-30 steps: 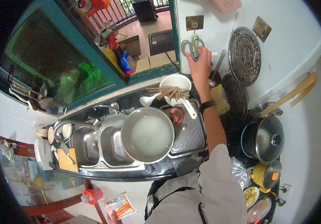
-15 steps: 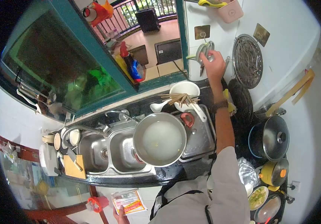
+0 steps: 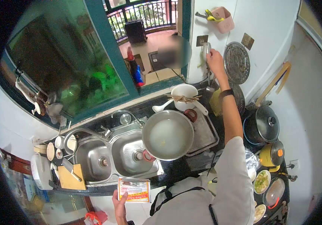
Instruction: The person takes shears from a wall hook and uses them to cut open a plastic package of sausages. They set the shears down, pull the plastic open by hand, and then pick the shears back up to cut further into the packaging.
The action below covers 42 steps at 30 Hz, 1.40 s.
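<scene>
A flat printed packet with a clear window and a red, yellow and white label [image 3: 134,191] is in my left hand [image 3: 120,202], low in front of the sink edge. Fingers and thumb close on its left side. My right hand [image 3: 215,62] is stretched up to the tiled wall, fingers curled at a grey loop-handled tool [image 3: 206,50] beside the hook plate. The tool's exact kind does not show clearly. Below, a large metal pot [image 3: 167,137] with cloudy liquid and red handles stands across the right sink basin and the drainboard.
A white bowl [image 3: 184,91] with brown sticks and a white ladle [image 3: 162,107] sit behind the pot. A knife lies on a cutting board [image 3: 70,179] at left. A black lidded pot [image 3: 262,125], a yellow pot [image 3: 271,155] and food dishes [image 3: 262,182] stand at right.
My left hand has raised the packet toward the sink edge. My right hand stays at the wall with the grey tool, while the view has turned and shifted slightly.
</scene>
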{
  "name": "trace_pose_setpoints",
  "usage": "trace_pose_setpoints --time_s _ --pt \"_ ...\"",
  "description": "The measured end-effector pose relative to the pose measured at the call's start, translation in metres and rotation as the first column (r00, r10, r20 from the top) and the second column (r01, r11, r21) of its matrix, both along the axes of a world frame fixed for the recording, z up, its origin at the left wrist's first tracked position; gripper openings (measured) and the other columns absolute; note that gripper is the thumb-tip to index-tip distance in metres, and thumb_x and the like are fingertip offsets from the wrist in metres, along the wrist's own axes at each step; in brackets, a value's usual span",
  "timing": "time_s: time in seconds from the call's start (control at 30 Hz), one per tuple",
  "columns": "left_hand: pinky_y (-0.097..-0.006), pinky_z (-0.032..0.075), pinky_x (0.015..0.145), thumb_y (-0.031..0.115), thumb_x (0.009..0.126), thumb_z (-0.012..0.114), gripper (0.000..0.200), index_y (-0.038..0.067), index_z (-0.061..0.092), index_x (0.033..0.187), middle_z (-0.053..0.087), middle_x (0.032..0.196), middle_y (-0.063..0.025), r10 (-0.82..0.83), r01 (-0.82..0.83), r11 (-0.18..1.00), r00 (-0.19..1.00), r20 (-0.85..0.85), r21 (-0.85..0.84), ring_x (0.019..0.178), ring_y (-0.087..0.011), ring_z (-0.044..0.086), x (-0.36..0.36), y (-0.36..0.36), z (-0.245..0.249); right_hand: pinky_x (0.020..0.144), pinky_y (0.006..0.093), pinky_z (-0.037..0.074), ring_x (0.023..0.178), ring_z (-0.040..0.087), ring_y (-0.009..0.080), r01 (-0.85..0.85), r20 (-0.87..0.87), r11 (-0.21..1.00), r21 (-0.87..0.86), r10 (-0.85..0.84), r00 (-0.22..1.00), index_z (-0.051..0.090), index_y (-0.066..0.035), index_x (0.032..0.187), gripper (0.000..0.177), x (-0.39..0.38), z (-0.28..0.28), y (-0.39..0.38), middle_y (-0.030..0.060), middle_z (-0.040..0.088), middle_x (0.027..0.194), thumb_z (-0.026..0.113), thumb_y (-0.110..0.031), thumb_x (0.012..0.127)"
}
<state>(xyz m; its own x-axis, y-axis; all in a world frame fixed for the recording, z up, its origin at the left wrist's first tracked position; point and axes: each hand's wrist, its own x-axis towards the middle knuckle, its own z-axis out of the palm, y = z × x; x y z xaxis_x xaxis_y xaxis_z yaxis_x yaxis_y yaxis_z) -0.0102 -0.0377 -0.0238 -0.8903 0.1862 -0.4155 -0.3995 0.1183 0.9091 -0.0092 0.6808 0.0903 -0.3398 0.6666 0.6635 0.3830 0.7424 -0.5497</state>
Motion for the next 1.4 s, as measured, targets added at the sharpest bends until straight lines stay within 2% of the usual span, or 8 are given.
trace_pose_setpoints --time_s 0.17,0.33,0.47,0.67,0.77,0.93,1.23,1.4 --pt "-0.0329 0.037 0.099 0.008 0.081 0.071 0.071 -0.006 0.028 0.135 0.051 0.121 -0.0141 -0.093 0.089 0.987 0.996 0.018 0.136 0.112 -0.0200 0.049 -0.014 -0.008 0.008 0.079 0.0445 0.045 0.090 0.056 0.0414 0.033 -0.172 0.996 0.079 -0.019 0.985 0.052 0.005 0.112 0.036 0.015 0.013 -0.032 0.0252 0.056 0.102 0.057 -0.019 0.086" --pt "-0.0335 0.038 0.099 0.007 0.082 0.069 0.069 -0.005 0.027 0.136 0.049 0.125 -0.0156 -0.089 0.073 0.984 0.992 0.094 0.161 0.113 -0.0202 0.049 -0.043 -0.007 -0.006 0.061 0.0229 0.040 0.068 0.047 0.0053 -0.260 -0.426 0.955 -0.142 0.178 0.887 0.062 -0.005 0.103 0.019 0.077 0.024 -0.136 -0.0010 0.059 0.079 0.057 -0.017 0.089" --pt "-0.0339 0.038 0.098 0.008 0.084 0.065 0.066 -0.006 0.028 0.136 0.048 0.126 -0.0172 -0.392 0.347 0.898 0.910 0.133 0.272 0.113 -0.0209 0.050 -0.065 0.000 0.000 0.082 0.0249 0.045 0.090 0.054 0.0079 -0.359 -0.455 0.863 -0.357 0.175 0.873 0.059 -0.005 0.104 0.019 0.139 0.039 -0.281 -0.0004 0.060 0.095 0.060 -0.018 0.091" --pt "-0.0364 0.041 0.095 0.014 0.089 0.058 0.053 -0.002 0.035 0.134 0.051 0.122 -0.0140 -0.776 0.678 0.625 0.595 0.211 0.387 0.111 -0.0214 0.052 -0.076 0.006 0.029 0.073 0.0236 0.044 0.082 0.052 0.0080 -0.091 -0.140 0.800 -0.593 0.009 0.990 0.050 -0.004 0.111 0.027 0.199 0.052 -0.445 0.0030 0.058 0.091 0.061 -0.014 0.088" --pt "-0.0362 0.042 0.094 0.015 0.090 0.057 0.048 -0.001 0.039 0.132 0.053 0.119 -0.0133 -0.727 0.674 0.685 0.658 0.197 0.278 0.111 -0.0216 0.052 -0.098 0.029 0.041 0.070 0.0262 0.045 0.075 0.053 0.0103 -0.112 -0.257 0.831 -0.545 -0.038 0.966 0.046 -0.002 0.110 0.027 0.206 0.010 -0.474 0.0065 0.056 0.083 0.059 -0.013 0.089" --pt "-0.0364 0.038 0.100 0.018 0.092 0.055 0.049 -0.002 0.040 0.134 0.050 0.130 -0.0129 -0.914 0.817 0.402 0.334 0.229 0.413 0.119 -0.0210 0.049 -0.078 0.050 0.057 0.073 0.0272 0.046 0.077 0.055 0.0128 -0.090 -0.415 0.849 -0.521 -0.160 0.896 0.045 -0.001 0.114 0.028 0.268 0.051 -0.564 0.0066 0.054 0.086 0.053 -0.009 0.088" --pt "-0.0310 0.039 0.098 0.018 0.092 0.056 0.043 -0.004 0.049 0.127 0.056 0.125 -0.0099 -0.934 0.913 -0.342 -0.304 -0.186 0.224 0.116 -0.0173 0.053 0.144 0.048 0.088 0.078 0.0254 0.042 0.088 0.052 0.0124 0.295 -0.361 0.694 -0.656 -0.633 0.685 0.051 -0.005 0.104 0.017 0.482 0.020 -0.769 0.0034 0.057 0.094 0.049 -0.018 0.093" --pt "-0.0309 0.035 0.103 0.018 0.091 0.057 0.046 -0.003 0.045 0.131 0.052 0.131 -0.0101 -0.916 0.904 -0.233 -0.328 0.230 0.359 0.123 -0.0176 0.047 0.278 0.053 0.073 0.065 0.0215 0.041 0.080 0.054 0.0075 0.421 -0.417 0.631 -0.652 -0.762 0.496 0.053 -0.006 0.104 0.036 0.565 0.025 -0.849 0.0031 0.061 0.091 0.048 -0.040 0.096"
